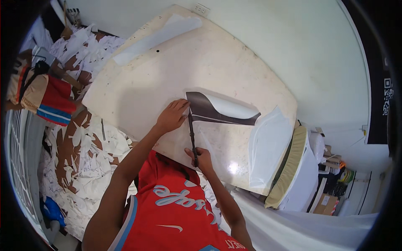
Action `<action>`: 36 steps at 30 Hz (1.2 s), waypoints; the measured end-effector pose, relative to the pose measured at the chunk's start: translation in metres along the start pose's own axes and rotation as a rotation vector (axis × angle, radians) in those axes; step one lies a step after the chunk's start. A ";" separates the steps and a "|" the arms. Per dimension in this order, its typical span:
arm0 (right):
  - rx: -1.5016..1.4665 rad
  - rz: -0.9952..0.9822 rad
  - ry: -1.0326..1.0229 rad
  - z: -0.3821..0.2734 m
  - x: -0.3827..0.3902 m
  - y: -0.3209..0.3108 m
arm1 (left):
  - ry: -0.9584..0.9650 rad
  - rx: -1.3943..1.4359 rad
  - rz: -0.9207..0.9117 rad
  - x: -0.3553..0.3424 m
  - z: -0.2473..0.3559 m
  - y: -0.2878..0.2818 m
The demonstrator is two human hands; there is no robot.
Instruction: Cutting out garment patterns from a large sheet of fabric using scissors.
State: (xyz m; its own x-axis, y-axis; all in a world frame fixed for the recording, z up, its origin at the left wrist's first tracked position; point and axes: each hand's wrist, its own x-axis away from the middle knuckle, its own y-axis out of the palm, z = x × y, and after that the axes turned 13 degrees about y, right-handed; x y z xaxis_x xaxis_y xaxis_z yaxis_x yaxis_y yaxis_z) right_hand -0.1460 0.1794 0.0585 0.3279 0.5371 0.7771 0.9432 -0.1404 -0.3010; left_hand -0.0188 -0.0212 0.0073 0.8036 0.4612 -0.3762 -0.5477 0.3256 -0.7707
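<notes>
My right hand (202,157) is closed around the handles of long dark scissors (191,133) near the table's front edge. Their narrow blades point away from me, along the left end of a dark, fine-textured sheet (201,108). A white curled part (228,107) lies over the far right side of that sheet. My left hand (173,113) rests on the table just left of the blades, fingers stretched toward the sheet's left corner. Whether its fingertips press on the sheet is hard to see.
The pale table (142,90) carries a stack of white cut sheets (270,146) at the right and a white strip (161,37) at the far left. Paper scraps (94,171) litter the floor to the left. A padded yellowish edge (284,169) borders the table's right side.
</notes>
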 end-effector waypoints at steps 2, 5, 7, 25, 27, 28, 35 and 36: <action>0.047 0.005 -0.027 0.004 -0.003 -0.004 | -0.023 0.044 0.030 0.001 0.001 -0.001; 0.030 -0.030 -0.030 0.010 -0.011 -0.010 | -0.050 0.086 0.033 0.001 0.002 -0.003; 0.049 -0.030 -0.043 0.005 -0.017 -0.013 | -0.038 0.101 0.034 0.001 0.002 -0.005; 0.150 -0.128 -0.060 -0.008 -0.048 -0.048 | -0.114 0.225 0.116 0.000 0.003 -0.011; 0.165 -0.128 -0.063 -0.007 -0.046 -0.051 | -0.126 0.215 0.109 0.003 0.004 -0.009; 0.169 -0.117 -0.057 -0.009 -0.045 -0.053 | -0.127 0.216 0.092 0.002 0.004 -0.008; 0.214 -0.119 -0.034 -0.010 -0.046 -0.059 | -0.203 0.107 0.138 -0.014 0.005 -0.005; 0.223 -0.118 -0.033 -0.008 -0.049 -0.059 | -0.207 0.110 0.204 -0.016 0.003 -0.003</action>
State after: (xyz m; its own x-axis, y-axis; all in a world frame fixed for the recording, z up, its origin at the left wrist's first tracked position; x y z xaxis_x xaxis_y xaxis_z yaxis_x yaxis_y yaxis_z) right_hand -0.2176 0.1541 0.0426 0.2108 0.5664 0.7967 0.9388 0.1099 -0.3265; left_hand -0.0303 -0.0271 0.0172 0.6161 0.6810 -0.3959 -0.7238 0.2910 -0.6257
